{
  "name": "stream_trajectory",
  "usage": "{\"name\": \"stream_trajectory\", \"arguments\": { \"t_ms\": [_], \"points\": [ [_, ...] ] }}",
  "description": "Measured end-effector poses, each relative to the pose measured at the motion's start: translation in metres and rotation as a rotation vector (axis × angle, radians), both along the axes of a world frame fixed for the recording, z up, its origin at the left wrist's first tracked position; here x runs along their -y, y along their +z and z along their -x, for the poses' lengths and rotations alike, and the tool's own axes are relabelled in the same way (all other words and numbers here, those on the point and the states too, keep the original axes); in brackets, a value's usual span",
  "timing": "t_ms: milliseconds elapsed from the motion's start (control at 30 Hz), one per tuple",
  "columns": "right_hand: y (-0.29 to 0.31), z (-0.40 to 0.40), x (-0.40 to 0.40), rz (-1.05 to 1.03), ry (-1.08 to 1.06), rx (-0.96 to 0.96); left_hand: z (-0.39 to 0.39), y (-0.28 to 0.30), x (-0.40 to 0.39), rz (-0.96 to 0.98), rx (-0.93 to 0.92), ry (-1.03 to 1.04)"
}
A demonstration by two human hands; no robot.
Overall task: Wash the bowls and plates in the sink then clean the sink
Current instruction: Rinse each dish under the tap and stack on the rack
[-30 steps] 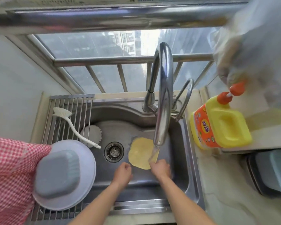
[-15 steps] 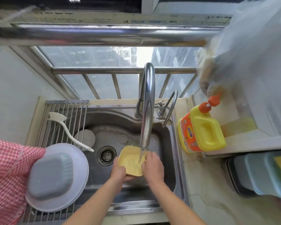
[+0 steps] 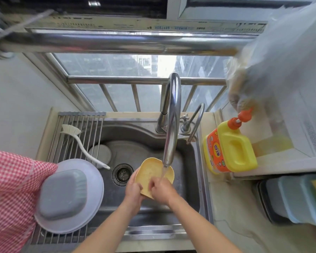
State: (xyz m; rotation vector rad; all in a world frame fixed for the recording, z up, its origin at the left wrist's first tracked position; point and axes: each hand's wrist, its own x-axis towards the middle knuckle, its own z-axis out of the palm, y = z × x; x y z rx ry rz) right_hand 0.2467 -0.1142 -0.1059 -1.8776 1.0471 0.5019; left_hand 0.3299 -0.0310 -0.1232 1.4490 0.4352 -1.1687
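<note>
A yellow bowl (image 3: 150, 171) is tilted up over the steel sink (image 3: 146, 141), under the water running from the tall tap (image 3: 171, 125). My left hand (image 3: 133, 188) grips its near left rim. My right hand (image 3: 161, 189) rests inside the bowl at its near edge, in the stream. On the drying rack (image 3: 75, 125) at the left, a grey bowl (image 3: 61, 194) lies upside down on a pale plate (image 3: 95, 179).
A white brush (image 3: 78, 141) lies across the rack and sink. A round metal lid (image 3: 101, 154) sits under it. A yellow detergent bottle (image 3: 230, 148) stands right of the sink. Red checked cloth (image 3: 9, 194) hangs left. Grey-blue containers (image 3: 292, 198) sit at the right.
The yellow bowl was lying flat on the sink floor; both hands have lifted and tilted it under the running water. The camera view has tipped upward.
</note>
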Motion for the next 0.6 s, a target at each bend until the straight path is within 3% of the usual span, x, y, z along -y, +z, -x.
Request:
{"name": "stream_trajectory", "arguments": {
  "t_ms": [67, 133, 267, 367, 433, 500, 600],
  "points": [
    [-0.001, 0.005, 0.004, 0.094, -0.108, -0.087, 0.005, 0.0, -0.001, 0.004, 0.014, -0.054],
    [0.0, 0.003, 0.006, 0.167, -0.207, -0.051, 0.012, 0.003, -0.003, 0.009, 0.008, -0.123],
    [-0.002, -0.008, -0.005, 0.043, -0.013, 0.126, 0.017, 0.01, -0.01, 0.006, 0.012, -0.197],
    [-0.004, -0.003, -0.015, -0.074, 0.169, 0.066, 0.011, 0.007, -0.013, 0.0, 0.026, -0.146],
    [-0.009, 0.006, -0.015, -0.057, 0.184, -0.044, 0.006, 0.005, -0.016, -0.008, 0.028, -0.152],
    [-0.016, 0.01, -0.011, 0.053, 0.075, -0.129, 0.005, 0.007, -0.018, 0.003, 0.025, -0.19],
    [-0.021, 0.007, -0.005, 0.177, -0.029, -0.03, 0.012, 0.01, -0.018, 0.026, 0.004, -0.225]
  ]
}}
